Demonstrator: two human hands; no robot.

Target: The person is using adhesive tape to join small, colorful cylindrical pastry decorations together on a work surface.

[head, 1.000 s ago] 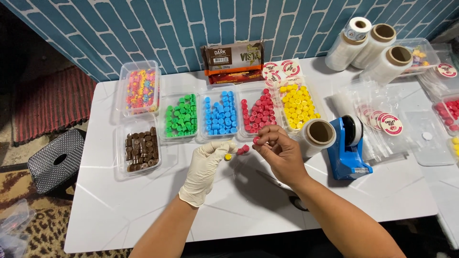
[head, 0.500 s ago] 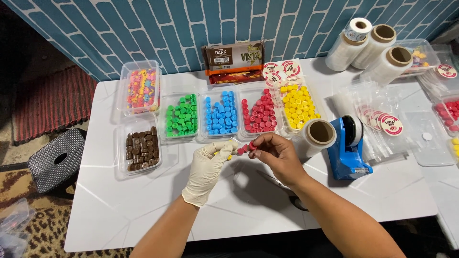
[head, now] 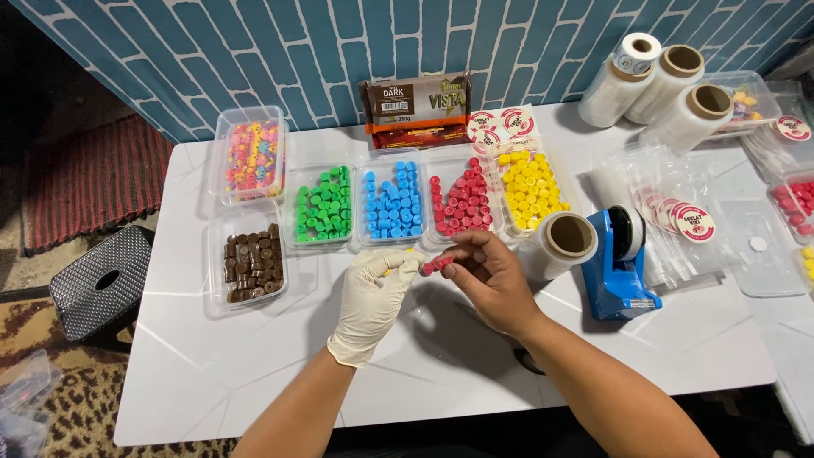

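Observation:
My left hand (head: 373, 301), in a cream glove, is closed around a short row of round candy pieces; a bit of yellow shows inside the fingers. Bare, my right hand (head: 490, 284) pinches a red candy piece (head: 435, 265) against the end of that row, fingertips of both hands meeting. Both hands hover over the white table (head: 212, 373), just in front of the clear trays of blue candies (head: 393, 202) and red candies (head: 458, 197).
More clear trays hold green (head: 323, 203), yellow (head: 531, 187), brown (head: 253, 265) and mixed-colour (head: 252, 154) candies. A blue tape dispenser (head: 621, 265) and film roll (head: 566, 242) stand right of my hands. Film rolls (head: 670, 85), round stickers, plastic bags and chocolate packs (head: 417, 106) lie behind. A black stool (head: 102, 284) stands left.
My right hand brought a red piece from in front of the red tray down and left to the gloved left hand, which rose slightly to meet it.

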